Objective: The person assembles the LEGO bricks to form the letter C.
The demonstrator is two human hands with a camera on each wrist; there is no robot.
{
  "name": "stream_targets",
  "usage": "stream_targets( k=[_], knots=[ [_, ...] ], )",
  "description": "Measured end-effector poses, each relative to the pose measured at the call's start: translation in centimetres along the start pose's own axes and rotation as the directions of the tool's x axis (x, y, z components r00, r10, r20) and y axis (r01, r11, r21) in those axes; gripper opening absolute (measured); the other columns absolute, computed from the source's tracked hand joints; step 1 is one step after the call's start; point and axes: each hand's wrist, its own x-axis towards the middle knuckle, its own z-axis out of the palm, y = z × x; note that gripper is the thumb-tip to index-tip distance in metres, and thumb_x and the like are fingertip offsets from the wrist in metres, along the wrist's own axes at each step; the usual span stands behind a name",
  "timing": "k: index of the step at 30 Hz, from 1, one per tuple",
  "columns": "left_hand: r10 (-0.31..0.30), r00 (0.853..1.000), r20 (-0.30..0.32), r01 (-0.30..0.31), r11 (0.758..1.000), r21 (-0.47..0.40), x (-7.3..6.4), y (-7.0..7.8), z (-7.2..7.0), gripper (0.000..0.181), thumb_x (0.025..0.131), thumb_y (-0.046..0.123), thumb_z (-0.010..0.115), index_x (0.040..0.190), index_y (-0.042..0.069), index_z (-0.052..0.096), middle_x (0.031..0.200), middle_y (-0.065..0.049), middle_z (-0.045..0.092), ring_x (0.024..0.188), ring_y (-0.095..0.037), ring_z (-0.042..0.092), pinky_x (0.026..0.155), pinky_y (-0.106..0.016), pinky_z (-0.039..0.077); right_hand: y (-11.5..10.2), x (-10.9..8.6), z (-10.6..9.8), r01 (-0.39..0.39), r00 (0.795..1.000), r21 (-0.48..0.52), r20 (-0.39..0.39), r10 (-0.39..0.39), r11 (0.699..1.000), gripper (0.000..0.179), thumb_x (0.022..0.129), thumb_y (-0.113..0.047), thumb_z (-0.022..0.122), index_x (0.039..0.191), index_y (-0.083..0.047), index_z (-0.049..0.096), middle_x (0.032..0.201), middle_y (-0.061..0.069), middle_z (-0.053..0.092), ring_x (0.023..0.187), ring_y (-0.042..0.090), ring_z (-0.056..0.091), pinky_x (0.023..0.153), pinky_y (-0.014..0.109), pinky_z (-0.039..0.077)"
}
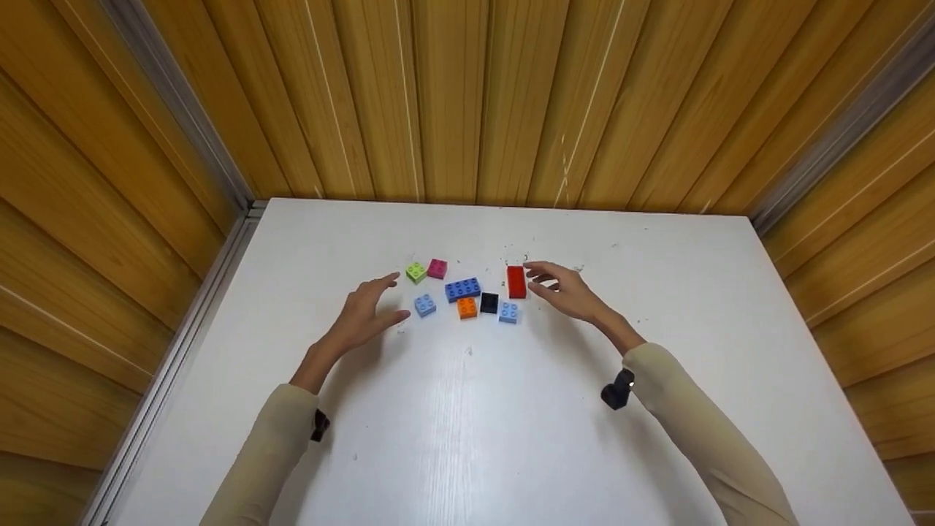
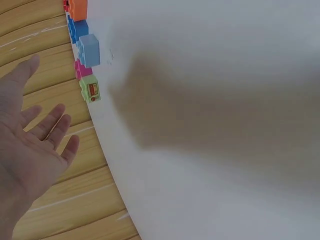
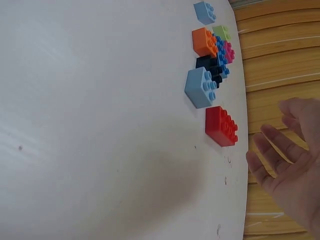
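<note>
Several toy building bricks lie grouped on the white table. My left hand (image 1: 361, 313) is held left of them, fingers spread and relaxed, nearest a light blue brick (image 1: 425, 305) and a lime green brick (image 1: 416, 272). A magenta brick (image 1: 437, 268) lies beside the green one. In the middle are a long blue brick (image 1: 462, 290), an orange brick (image 1: 467, 307) and a black brick (image 1: 489, 302). A second light blue brick (image 3: 200, 88) sits near the black one. My right hand (image 1: 569, 290), loosely curved and holding nothing, is just right of a long red brick (image 1: 516, 282).
The white table (image 1: 438, 424) ends at the back against a wood-patterned corrugated wall (image 1: 453, 102). Similar panels stand at left and right, with a metal rail (image 1: 175, 343) along the left edge. Small dark specks mark the tabletop. Each sleeve carries a black wrist camera (image 1: 617, 389).
</note>
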Motion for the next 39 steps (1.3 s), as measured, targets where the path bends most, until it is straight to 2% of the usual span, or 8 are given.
stream_targets(
  k=[5, 8, 13, 18, 25, 31, 39],
  knots=[
    [-0.007, 0.999, 0.033, 0.008, 1.0, -0.028, 1.6, 1.0, 1.9, 0.07, 0.099, 0.031, 0.067, 0.158, 0.01, 0.036, 0.151, -0.017, 0.052, 0.145, -0.037, 0.042, 0.122, -0.059, 0.026, -1.1, 1.8, 1.9, 0.057, 0.998, 0.008, 0.018, -0.057, 0.998, 0.041, 0.103, -0.008, 0.058, 0.141, 0.006, 0.053, 0.133, 0.031, 0.062, 0.121, 0.042, 0.061, 0.102, 0.055, 0.052],
    [-0.009, 0.999, 0.045, 0.011, 0.999, -0.045, 2.4, 1.4, 2.9, 0.066, 0.099, 0.027, 0.067, 0.156, 0.009, 0.039, 0.149, -0.018, 0.054, 0.143, -0.036, 0.044, 0.122, -0.058, 0.028, -1.7, 2.7, 3.0, 0.087, 0.996, 0.0, 0.022, -0.087, 0.996, 0.04, 0.101, -0.006, 0.059, 0.139, 0.006, 0.055, 0.131, 0.032, 0.062, 0.122, 0.043, 0.061, 0.104, 0.056, 0.05],
    [0.012, 1.0, 0.017, -0.011, 0.998, -0.062, 3.2, 1.6, 4.4, 0.056, 0.1, 0.021, 0.067, 0.15, 0.006, 0.048, 0.143, -0.019, 0.059, 0.136, -0.036, 0.05, 0.119, -0.054, 0.035, -2.1, 3.6, 4.9, 0.1, 0.995, -0.052, 0.012, -0.1, 0.994, 0.04, 0.101, -0.008, 0.06, 0.138, 0.006, 0.056, 0.136, 0.029, 0.06, 0.128, 0.043, 0.055, 0.11, 0.058, 0.042],
    [0.039, 0.999, 0.012, -0.038, 0.997, -0.066, 3.9, 2.1, 5.4, 0.049, 0.1, 0.017, 0.066, 0.146, 0.004, 0.054, 0.138, -0.02, 0.061, 0.132, -0.036, 0.054, 0.116, -0.052, 0.04, -1.9, 4.2, 6.4, 0.073, 0.997, -0.077, 0.01, -0.073, 0.994, 0.04, 0.1, -0.005, 0.06, 0.138, 0.008, 0.057, 0.138, 0.027, 0.06, 0.13, 0.041, 0.054, 0.113, 0.056, 0.04],
    [0.065, 0.998, 0.015, -0.064, 0.996, -0.061, 4.2, 2.4, 6.7, 0.048, 0.097, 0.011, 0.069, 0.142, 0.0, 0.056, 0.137, -0.022, 0.062, 0.129, -0.039, 0.057, 0.112, -0.054, 0.044, -1.5, 4.3, 8.4, 0.019, 0.997, -0.109, 0.076, -0.01, 0.994, 0.044, 0.099, -0.005, 0.059, 0.141, 0.008, 0.053, 0.139, 0.03, 0.054, 0.129, 0.042, 0.053, 0.114, 0.056, 0.041],
    [0.071, 0.997, 0.008, -0.071, 0.997, 0.007, 5.1, 2.6, 7.8, 0.048, 0.094, 0.011, 0.072, 0.139, 0.0, 0.059, 0.141, -0.021, 0.059, 0.131, -0.039, 0.055, 0.113, -0.054, 0.043, -1.4, 4.5, 9.2, -0.022, 1.0, -0.109, 0.015, 0.023, 0.994, 0.042, 0.098, -0.001, 0.059, 0.138, 0.01, 0.055, 0.133, 0.03, 0.057, 0.121, 0.041, 0.057, 0.109, 0.053, 0.046],
    [0.046, 0.997, -0.062, -0.04, 0.995, 0.096, 6.5, 3.1, 8.7, 0.036, 0.093, 0.007, 0.072, 0.128, 0.0, 0.067, 0.129, -0.02, 0.066, 0.124, -0.038, 0.059, 0.111, -0.052, 0.045, -1.2, 5.5, 9.7, -0.03, 0.999, -0.16, -0.045, 0.023, 0.987, 0.037, 0.097, 0.001, 0.06, 0.133, 0.008, 0.06, 0.13, 0.027, 0.063, 0.121, 0.04, 0.059, 0.109, 0.05, 0.047]
  ],
)
